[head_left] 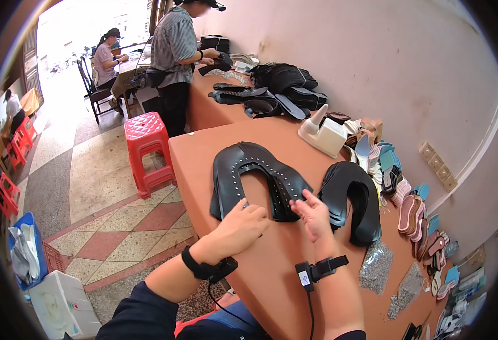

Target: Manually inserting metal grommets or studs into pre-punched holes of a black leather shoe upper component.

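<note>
A black U-shaped shoe upper piece (243, 164) dotted with small studs lies flat on the brown table (203, 153). My left hand (238, 225) rests on its left leg, fingers curled down onto the leather. My right hand (313, 212) touches the end of its right leg with the fingers spread. A stack of plain black U-shaped pieces (352, 195) lies just right of my right hand. Both wrists wear black straps with a cable.
Clear bags of small studs (376, 266) lie near the table's front right. A cream dispenser-like tool (323, 133) stands further back, with rows of coloured insoles (407, 198) along the wall. A red plastic stool (146, 150) stands left of the table; another person (175, 51) works at the far end.
</note>
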`<move>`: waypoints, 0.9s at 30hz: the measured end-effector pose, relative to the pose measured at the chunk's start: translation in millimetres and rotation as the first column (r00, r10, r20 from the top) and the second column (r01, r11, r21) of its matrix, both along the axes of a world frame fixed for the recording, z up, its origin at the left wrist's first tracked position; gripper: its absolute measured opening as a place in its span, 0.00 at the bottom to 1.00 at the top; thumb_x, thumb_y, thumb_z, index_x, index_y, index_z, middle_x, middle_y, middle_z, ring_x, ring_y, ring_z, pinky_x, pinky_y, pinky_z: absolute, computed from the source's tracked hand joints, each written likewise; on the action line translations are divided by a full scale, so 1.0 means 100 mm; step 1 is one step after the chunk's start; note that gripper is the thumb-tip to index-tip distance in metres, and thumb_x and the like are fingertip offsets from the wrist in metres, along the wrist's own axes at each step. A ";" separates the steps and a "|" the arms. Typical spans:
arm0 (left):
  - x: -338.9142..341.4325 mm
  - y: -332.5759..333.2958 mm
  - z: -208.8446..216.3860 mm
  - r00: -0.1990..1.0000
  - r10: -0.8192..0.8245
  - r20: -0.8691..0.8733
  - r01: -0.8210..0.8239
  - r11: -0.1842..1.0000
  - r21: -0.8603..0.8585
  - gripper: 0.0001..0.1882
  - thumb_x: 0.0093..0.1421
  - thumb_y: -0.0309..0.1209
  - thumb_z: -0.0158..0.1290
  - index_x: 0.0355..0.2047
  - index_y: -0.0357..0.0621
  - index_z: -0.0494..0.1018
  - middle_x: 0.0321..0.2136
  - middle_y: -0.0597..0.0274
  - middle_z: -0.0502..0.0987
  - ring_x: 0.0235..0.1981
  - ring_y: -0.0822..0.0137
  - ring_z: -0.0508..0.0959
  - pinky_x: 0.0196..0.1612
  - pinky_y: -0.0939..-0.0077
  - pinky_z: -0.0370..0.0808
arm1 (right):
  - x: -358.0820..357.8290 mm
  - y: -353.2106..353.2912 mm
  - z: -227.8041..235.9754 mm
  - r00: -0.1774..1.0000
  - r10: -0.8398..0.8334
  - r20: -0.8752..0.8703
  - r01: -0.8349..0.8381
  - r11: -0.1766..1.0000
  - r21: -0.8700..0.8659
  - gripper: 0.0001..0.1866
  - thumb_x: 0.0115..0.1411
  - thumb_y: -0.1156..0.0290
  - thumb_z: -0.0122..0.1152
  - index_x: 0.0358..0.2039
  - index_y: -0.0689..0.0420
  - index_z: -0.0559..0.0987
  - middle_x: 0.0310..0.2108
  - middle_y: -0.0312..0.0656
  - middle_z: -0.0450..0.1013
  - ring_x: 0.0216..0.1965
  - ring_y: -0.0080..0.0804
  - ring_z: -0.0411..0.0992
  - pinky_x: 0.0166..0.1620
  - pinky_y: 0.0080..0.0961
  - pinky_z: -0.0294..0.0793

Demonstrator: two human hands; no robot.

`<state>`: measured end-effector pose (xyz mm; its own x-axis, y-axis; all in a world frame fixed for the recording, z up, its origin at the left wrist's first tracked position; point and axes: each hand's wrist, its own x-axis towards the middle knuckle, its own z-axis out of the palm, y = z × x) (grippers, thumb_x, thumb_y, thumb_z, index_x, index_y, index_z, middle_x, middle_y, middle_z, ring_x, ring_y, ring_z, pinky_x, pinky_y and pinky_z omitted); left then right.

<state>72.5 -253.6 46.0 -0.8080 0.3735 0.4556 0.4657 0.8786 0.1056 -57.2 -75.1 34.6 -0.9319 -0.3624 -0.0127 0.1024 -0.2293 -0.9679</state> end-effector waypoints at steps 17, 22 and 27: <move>0.14 -0.38 -0.16 0.965 0.262 -0.030 -0.253 0.952 0.174 0.19 0.46 0.25 0.53 0.41 0.43 0.67 0.41 0.53 0.72 0.43 0.52 0.73 0.40 0.67 0.74 | -0.03 0.01 -0.18 0.685 0.281 -0.672 0.430 0.589 0.684 0.13 0.54 0.67 0.56 0.38 0.61 0.75 0.36 0.50 0.73 0.38 0.48 0.71 0.40 0.35 0.70; 0.05 -0.43 -0.09 0.945 0.327 -0.010 -0.298 0.875 0.381 0.12 0.49 0.22 0.50 0.36 0.40 0.68 0.27 0.52 0.75 0.30 0.54 0.76 0.31 0.66 0.73 | -0.17 0.07 -0.23 0.750 0.106 -0.653 0.411 0.700 0.585 0.11 0.59 0.69 0.50 0.34 0.63 0.76 0.31 0.51 0.73 0.32 0.49 0.72 0.36 0.34 0.70; 0.06 -0.32 0.11 0.942 0.316 -0.117 -0.176 0.757 0.629 0.11 0.48 0.19 0.49 0.34 0.39 0.69 0.30 0.51 0.75 0.32 0.52 0.76 0.35 0.65 0.73 | -0.15 0.07 -0.18 0.719 0.050 -0.693 0.451 0.725 0.521 0.10 0.59 0.70 0.49 0.35 0.62 0.75 0.30 0.51 0.73 0.33 0.47 0.72 0.36 0.32 0.69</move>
<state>78.4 -285.3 56.7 -0.6953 -0.2332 0.6798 0.3145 0.7517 0.5796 -71.8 -68.1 16.6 -0.8406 -0.3003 0.4508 -0.5411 0.5042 -0.6730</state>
